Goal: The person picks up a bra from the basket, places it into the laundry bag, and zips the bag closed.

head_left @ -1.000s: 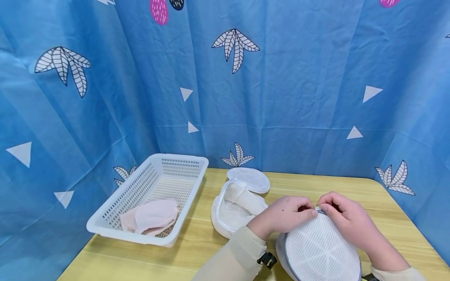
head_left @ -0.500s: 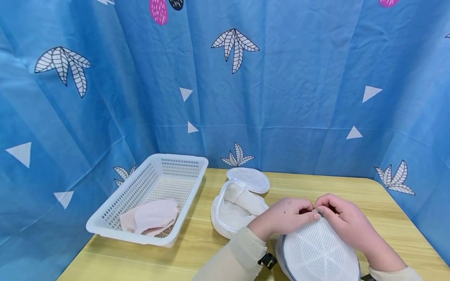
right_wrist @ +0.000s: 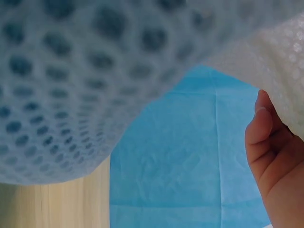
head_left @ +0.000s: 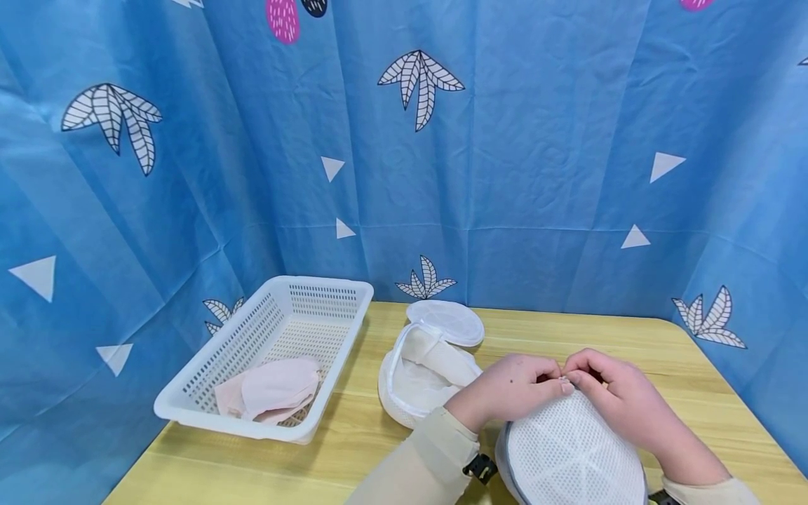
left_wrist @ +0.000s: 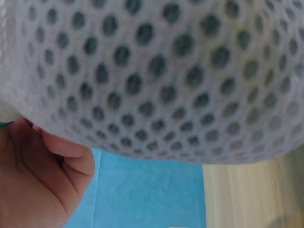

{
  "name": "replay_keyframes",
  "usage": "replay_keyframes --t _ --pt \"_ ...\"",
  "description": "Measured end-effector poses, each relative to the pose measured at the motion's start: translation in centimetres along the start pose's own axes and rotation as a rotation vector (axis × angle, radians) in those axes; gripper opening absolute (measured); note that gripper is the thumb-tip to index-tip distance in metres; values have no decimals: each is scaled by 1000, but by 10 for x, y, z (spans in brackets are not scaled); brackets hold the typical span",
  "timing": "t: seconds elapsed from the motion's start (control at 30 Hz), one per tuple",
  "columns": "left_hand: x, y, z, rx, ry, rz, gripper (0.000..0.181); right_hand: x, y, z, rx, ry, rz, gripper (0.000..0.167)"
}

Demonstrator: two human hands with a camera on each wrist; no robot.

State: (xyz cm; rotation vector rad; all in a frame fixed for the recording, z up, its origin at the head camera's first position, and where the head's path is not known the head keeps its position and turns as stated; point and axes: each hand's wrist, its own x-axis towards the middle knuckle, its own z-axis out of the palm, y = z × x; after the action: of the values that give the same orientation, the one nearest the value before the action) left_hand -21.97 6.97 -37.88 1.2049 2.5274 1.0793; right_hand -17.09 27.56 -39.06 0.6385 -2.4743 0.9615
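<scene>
A white mesh laundry bag (head_left: 577,449) with grey edging stands at the front right of the table, its round end facing up. At the far edge of that end, the left hand (head_left: 514,389) pinches the rim between thumb and fingers. Right beside it, the right hand (head_left: 621,396) pinches the same rim, with the fingertips of both hands nearly touching. What exactly lies between the fingertips is too small to make out. Both wrist views are largely filled by the white mesh (left_wrist: 156,80), and the right thumb (right_wrist: 260,126) shows bent against the fingers.
Behind the left forearm sits a second white mesh bag (head_left: 396,414), its round lid (head_left: 446,322) folded back. A white plastic basket (head_left: 167,407) holds folded pale pink cloth (head_left: 280,389) at the left. A blue patterned curtain (head_left: 536,175) surrounds the wooden table (head_left: 353,449).
Over the last second both hands have shifted very slightly left along the rim, and the mesh bag has tilted a little with them. The basket and second bag have stayed put.
</scene>
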Motion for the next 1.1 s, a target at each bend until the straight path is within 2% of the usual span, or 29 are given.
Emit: replay_keyframes --t 0.17,0.3,0.4,0.6,0.73,0.9,1.0,1.1 --pt "2 -3 -3 -42 82 15 33 1 0 -2 -15 33 28 19" --pt "3 -7 -7 -68 209 21 30 3 1 -7 -39 108 108 10" --pt "4 -8 -8 -81 260 0 26 4 2 -9 -61 151 156 8" --pt "3 -6 -9 -116 242 -40 21 7 2 -9 -83 176 181 9" --pt "3 -5 -10 -87 198 -52 18 8 1 -8 -77 168 187 10" --pt "5 -6 -9 -55 141 -35 27 9 4 -9 -61 139 187 9" --pt "5 -7 -8 -69 154 -33 27 13 5 -8 -52 115 160 7" --pt "5 -9 -8 -80 202 -29 23 20 4 -7 -53 86 115 8"
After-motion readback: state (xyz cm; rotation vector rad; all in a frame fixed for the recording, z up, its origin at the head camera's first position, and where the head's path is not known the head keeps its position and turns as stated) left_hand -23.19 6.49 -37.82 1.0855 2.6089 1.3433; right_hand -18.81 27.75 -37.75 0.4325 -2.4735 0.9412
